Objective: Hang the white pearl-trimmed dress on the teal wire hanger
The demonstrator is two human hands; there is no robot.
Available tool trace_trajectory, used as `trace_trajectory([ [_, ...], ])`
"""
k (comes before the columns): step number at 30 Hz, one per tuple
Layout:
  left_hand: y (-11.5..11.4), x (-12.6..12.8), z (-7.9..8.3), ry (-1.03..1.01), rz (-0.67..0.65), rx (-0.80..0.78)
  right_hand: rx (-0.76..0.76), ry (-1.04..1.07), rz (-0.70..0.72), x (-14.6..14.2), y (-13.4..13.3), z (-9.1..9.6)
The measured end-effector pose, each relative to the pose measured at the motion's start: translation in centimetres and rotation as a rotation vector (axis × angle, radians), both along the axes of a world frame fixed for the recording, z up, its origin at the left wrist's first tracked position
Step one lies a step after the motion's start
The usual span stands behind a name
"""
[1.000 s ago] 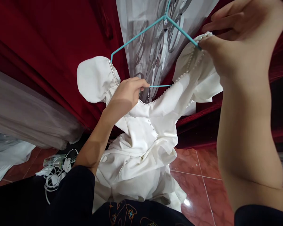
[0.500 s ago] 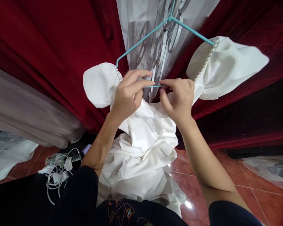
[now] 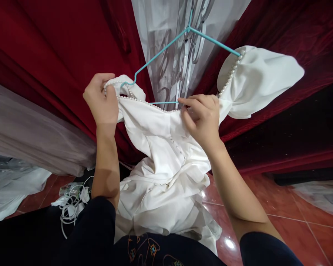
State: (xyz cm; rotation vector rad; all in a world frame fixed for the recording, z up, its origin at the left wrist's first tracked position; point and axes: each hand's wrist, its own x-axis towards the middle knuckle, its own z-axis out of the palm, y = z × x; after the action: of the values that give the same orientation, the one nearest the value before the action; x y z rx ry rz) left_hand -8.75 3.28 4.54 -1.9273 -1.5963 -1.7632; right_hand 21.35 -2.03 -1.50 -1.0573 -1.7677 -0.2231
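A white dress (image 3: 158, 136) with pearl-beaded edging hangs in front of me on a teal hanger (image 3: 163, 51). My left hand (image 3: 101, 99) is closed on the dress's left sleeve, by its beaded edge, beside the hanger's notched left end. My right hand (image 3: 202, 116) pinches at the hanger's lower bar, near the right side of the neckline; its thumb and forefinger are together. The puffed right sleeve (image 3: 266, 79) hangs from the hanger's right end. The skirt falls in loose folds toward my lap.
Dark red curtains (image 3: 66, 48) flank a pale middle panel with silvery rings. At lower left, a tangle of white cables (image 3: 72, 207) lies on a black surface. Sheer white fabric (image 3: 13, 184) hangs at far left, above red floor tiles (image 3: 288, 229).
My left hand has moved left from the hanger's lower bar to the left sleeve and taken hold of it. That sleeve is now gathered up. The hanger has shifted slightly left.
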Motion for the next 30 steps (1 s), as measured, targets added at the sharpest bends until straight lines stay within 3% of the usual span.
trace_trajectory([
  [3, -0.3, -2.0, -1.5, -0.102, 0.13, -0.059, 0.01, -0.011, 0.036, -0.3, -0.6, 0.3],
  [5, -1.2, -2.6, -3.0, -0.134, 0.091, -0.179, 0.03, 0.009, 0.077, -0.8, -0.8, 0.3],
  [9, -4.6, -1.0, -4.8, -0.023, -0.22, -0.349, 0.018, 0.066, 0.078, -1.2, -0.1, -0.2],
  [12, -6.9, 2.0, -4.1, 0.171, -0.499, -0.236, -0.006, 0.055, 0.025, -0.9, 0.6, -0.5],
  [16, -6.9, 5.2, -2.7, 0.154, -0.389, 0.024, -0.001, 0.029, -0.011, -0.9, 0.5, -0.6],
  [20, -5.1, 6.1, -2.8, 0.098, -0.361, -0.074, 0.055, 0.004, -0.02, -1.0, -0.9, -0.5],
  [24, -4.4, 6.5, -3.5, 0.237, -0.391, -0.086, 0.1, -0.045, 0.005, 1.2, -1.7, 0.9],
  [28, -4.7, 6.8, -3.3, 0.284, -0.441, -0.097, 0.387, 0.071, -0.142, 5.5, 0.3, 3.7],
  [30, -5.1, 6.7, -2.9, 0.303, -0.406, -0.1, 0.347, 0.066, -0.171, 7.1, 1.8, 4.8],
])
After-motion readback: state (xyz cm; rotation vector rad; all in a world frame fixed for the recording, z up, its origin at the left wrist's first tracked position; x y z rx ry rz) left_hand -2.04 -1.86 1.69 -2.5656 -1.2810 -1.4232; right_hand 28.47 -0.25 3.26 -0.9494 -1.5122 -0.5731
